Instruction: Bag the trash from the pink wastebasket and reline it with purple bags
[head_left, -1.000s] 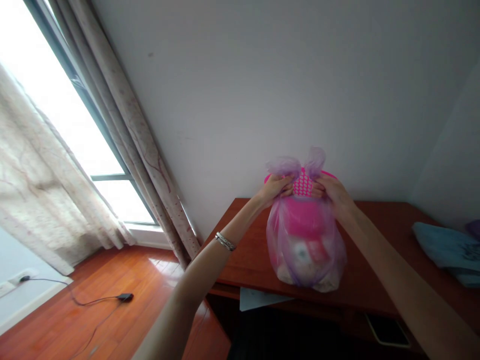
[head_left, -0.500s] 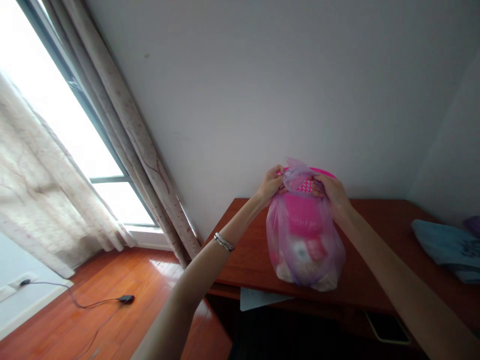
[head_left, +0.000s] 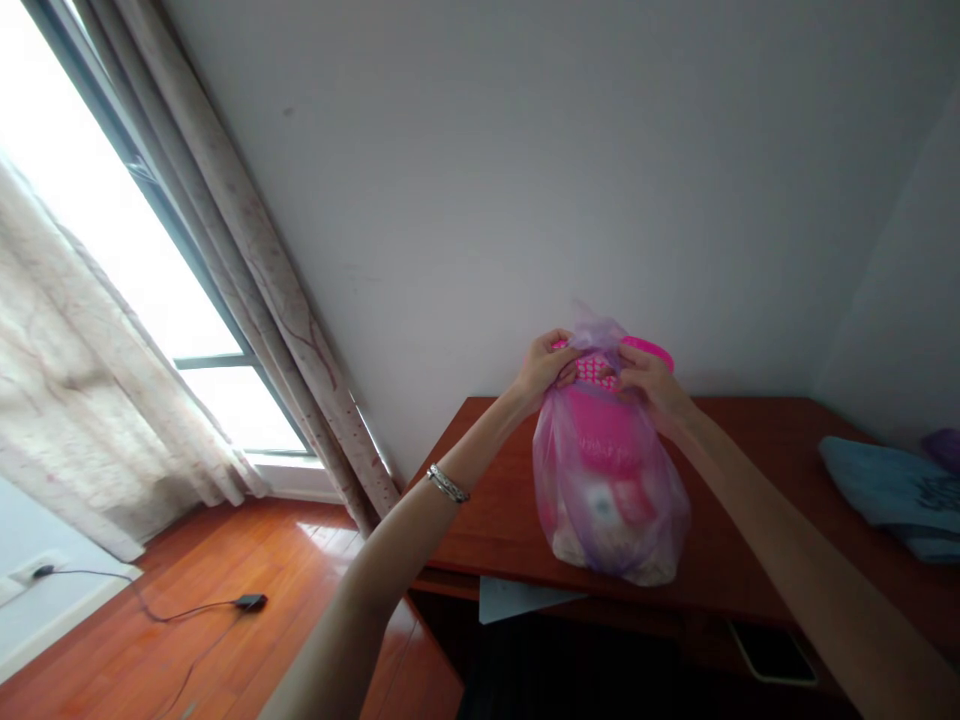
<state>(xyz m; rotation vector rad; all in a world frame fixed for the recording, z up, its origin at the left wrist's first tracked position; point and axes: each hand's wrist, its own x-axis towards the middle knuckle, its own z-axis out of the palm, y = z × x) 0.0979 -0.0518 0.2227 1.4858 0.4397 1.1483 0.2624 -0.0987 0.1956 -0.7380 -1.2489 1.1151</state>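
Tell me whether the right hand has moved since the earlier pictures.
Yes. The right hand, gripping the plastic bag, has moved inward toward the left hand, farther from the blue cloth on the desk.

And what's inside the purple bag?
Through the thin purple plastic bag, gathered by the left hand and right hand, you can see a pink holed plastic basket and a white round thing. The rest is too blurred by the plastic to tell.
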